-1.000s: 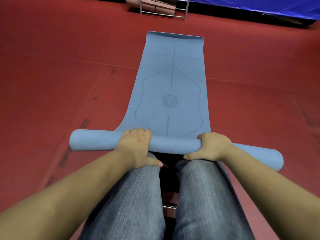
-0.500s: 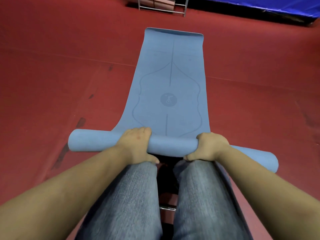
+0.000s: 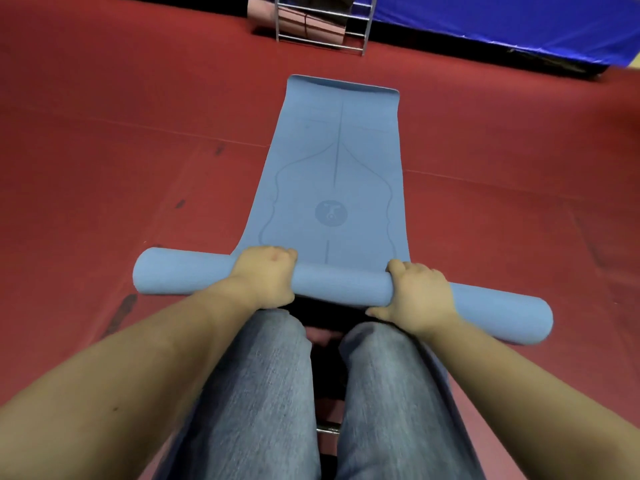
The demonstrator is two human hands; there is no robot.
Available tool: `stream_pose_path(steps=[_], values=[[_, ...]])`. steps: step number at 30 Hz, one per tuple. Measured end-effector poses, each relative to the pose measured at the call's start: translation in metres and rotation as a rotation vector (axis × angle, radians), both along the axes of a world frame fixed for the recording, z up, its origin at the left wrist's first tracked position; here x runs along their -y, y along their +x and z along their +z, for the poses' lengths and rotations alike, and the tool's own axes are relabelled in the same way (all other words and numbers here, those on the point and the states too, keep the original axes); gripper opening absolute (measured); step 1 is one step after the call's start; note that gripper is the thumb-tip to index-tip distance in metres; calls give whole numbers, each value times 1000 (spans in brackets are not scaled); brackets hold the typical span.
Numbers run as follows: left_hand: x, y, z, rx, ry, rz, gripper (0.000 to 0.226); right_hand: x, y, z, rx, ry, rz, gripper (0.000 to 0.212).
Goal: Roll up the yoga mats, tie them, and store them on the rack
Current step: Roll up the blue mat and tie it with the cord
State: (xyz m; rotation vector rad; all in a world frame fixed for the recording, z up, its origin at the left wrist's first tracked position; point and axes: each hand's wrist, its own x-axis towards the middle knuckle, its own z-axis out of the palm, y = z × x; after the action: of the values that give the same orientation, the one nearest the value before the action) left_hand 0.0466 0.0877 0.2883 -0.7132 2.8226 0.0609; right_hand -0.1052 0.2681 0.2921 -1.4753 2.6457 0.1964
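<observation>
Both hands, left hand (image 3: 265,277) and right hand (image 3: 417,296), gripped the rolled part of the blue yoga mat (image 3: 341,289), its axis crosswise, flat remainder running away toward the rack (image 3: 322,26)

Yoga mat (image 3: 332,161) matt, finely textured foam; floor (image 3: 121,150) matt, scuffed; rack (image 3: 322,29) shiny metal.

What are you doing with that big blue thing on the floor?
A person is rolling up a blue yoga mat on the red floor. The left hand and the right hand both grip the rolled part, just in front of the knees. Much of the mat lies flat ahead, so the rolling isn't done. A metal rack stands at the far end.
</observation>
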Motion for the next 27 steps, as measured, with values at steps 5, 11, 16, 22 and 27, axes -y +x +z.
stream_pose_path(steps=[5,11,16,22,27], values=[[-5,4,60,-85,-166,-7,34,-4,-5,64,-131,-28,142,61],[-22,13,166,-252,-358,-3,36,-25,10,165,-354,-220,96,46],[-49,36,252,-382,-511,-25,33,-51,34,242,-484,-449,102,41],[-91,81,313,-547,-545,-48,27,-92,65,299,-612,-583,165,52],[-128,126,307,-647,-488,-82,32,-132,102,297,-653,-666,205,50]])
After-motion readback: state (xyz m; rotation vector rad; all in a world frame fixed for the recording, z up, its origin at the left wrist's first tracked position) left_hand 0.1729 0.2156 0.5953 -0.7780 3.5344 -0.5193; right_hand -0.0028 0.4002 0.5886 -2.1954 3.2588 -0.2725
